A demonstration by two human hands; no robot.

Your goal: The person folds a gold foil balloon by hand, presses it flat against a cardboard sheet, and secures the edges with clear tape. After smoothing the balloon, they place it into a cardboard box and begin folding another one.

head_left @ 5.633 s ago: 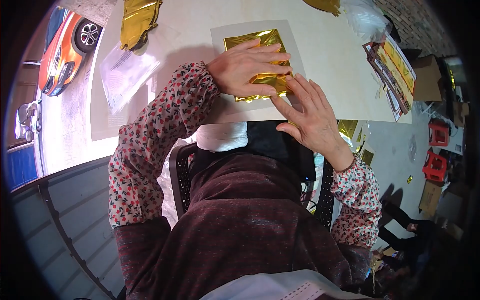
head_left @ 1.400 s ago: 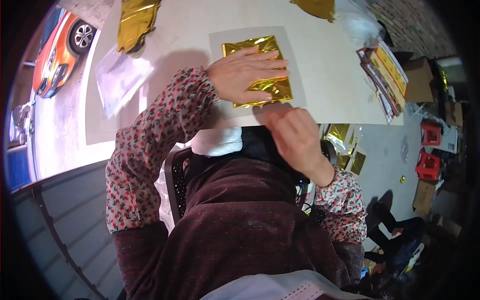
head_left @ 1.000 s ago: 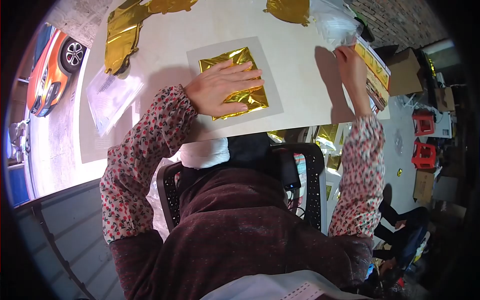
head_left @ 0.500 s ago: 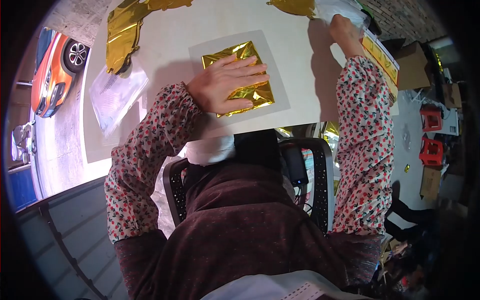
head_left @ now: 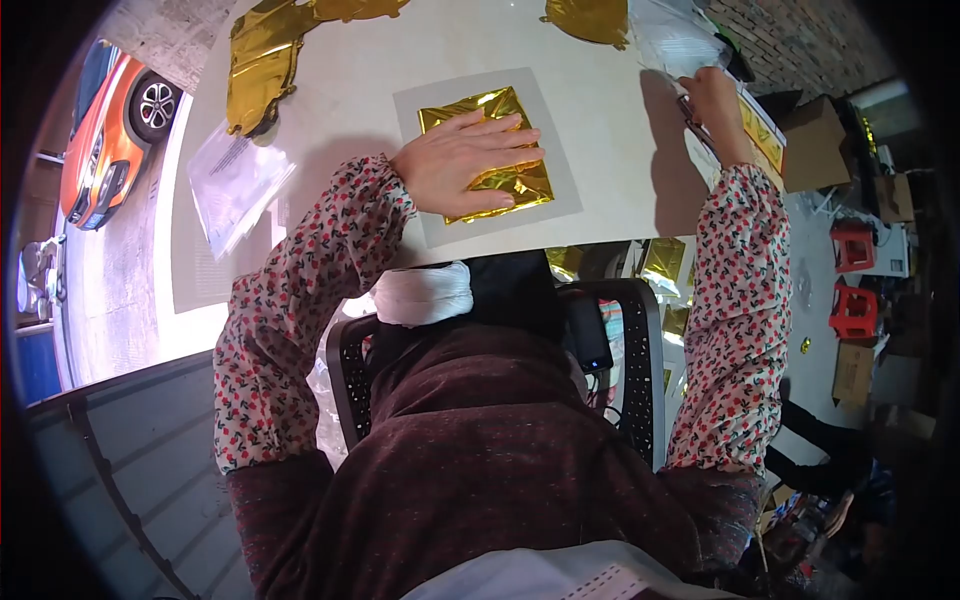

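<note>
My left hand [head_left: 465,165] lies flat with spread fingers on a folded gold foil square [head_left: 525,185]. Under the foil is a grey rectangular sheet [head_left: 565,190] on the pale table [head_left: 600,120]. At the table's right side my right hand [head_left: 715,105] is closed near a thin dark object [head_left: 688,108], which appears to be a tool partly hidden by the fingers. Just beyond that hand are clear plastic bags [head_left: 685,45] and a yellow-and-white packet [head_left: 760,135].
Gold foil shapes lie at the table's upper left [head_left: 262,75] and top [head_left: 588,20]. A clear plastic bag [head_left: 235,180] rests on the left. Red stools [head_left: 854,310] and cardboard boxes [head_left: 815,145] stand on the right. An orange car [head_left: 115,140] is at far left.
My right hand has moved down and slightly right, away from the plastic bags, and the thin dark object now shows beside it. My left hand stays on the foil; the view has shifted slightly.
</note>
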